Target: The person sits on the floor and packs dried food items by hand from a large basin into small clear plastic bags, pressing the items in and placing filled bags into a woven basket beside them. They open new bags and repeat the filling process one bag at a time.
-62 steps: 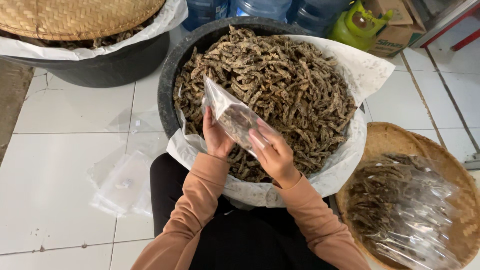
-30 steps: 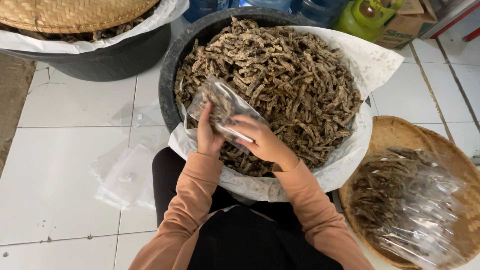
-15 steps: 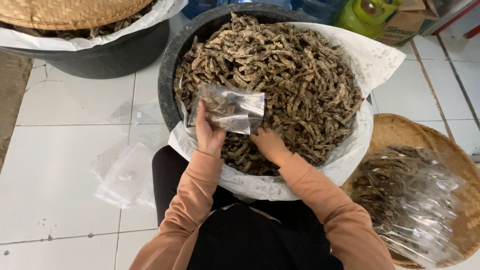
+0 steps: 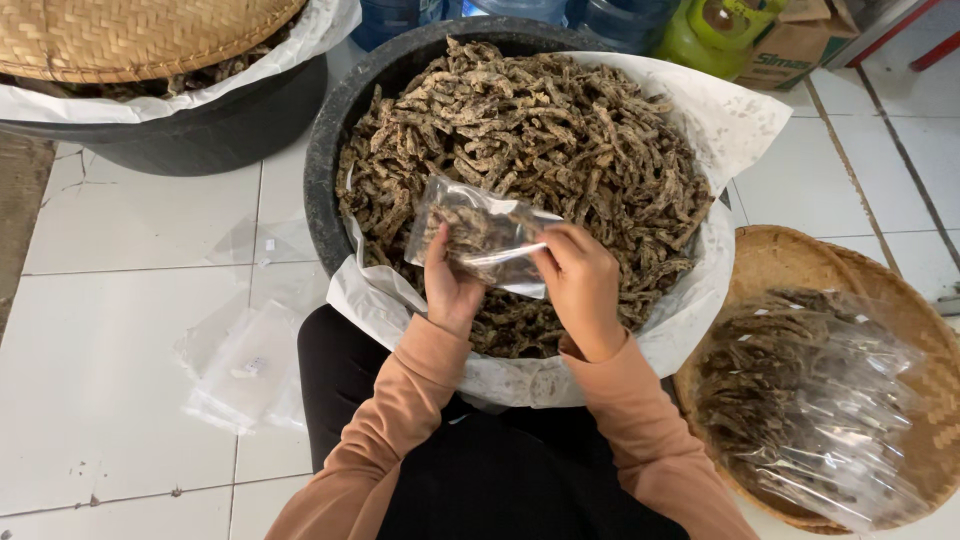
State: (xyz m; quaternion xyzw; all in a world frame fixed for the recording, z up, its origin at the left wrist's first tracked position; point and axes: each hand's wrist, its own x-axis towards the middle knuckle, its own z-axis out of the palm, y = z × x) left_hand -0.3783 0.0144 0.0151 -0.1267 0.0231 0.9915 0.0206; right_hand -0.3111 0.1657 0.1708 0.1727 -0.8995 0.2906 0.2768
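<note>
Both my hands hold a small clear plastic bag [image 4: 478, 232] partly filled with brown dried strips, just above the near side of a big black tub [image 4: 330, 150]. My left hand [image 4: 447, 285] grips the bag from below at its left end. My right hand [image 4: 580, 285] pinches its right edge between thumb and fingers. The tub is lined with white paper [image 4: 740, 115] and heaped with the same dried strips [image 4: 540, 130].
A woven basket [image 4: 790, 260] at the right holds several filled clear bags [image 4: 810, 400]. Empty clear bags [image 4: 245, 365] lie on the white tile floor at the left. A second black tub [image 4: 200, 130] under a woven lid [image 4: 130, 35] stands at the back left. Water jugs and a green gas cylinder [image 4: 715, 30] stand behind.
The bag came down from upright and now lies level over the heap. My right hand dipped to the strips, then came back up to the bag's right edge.
</note>
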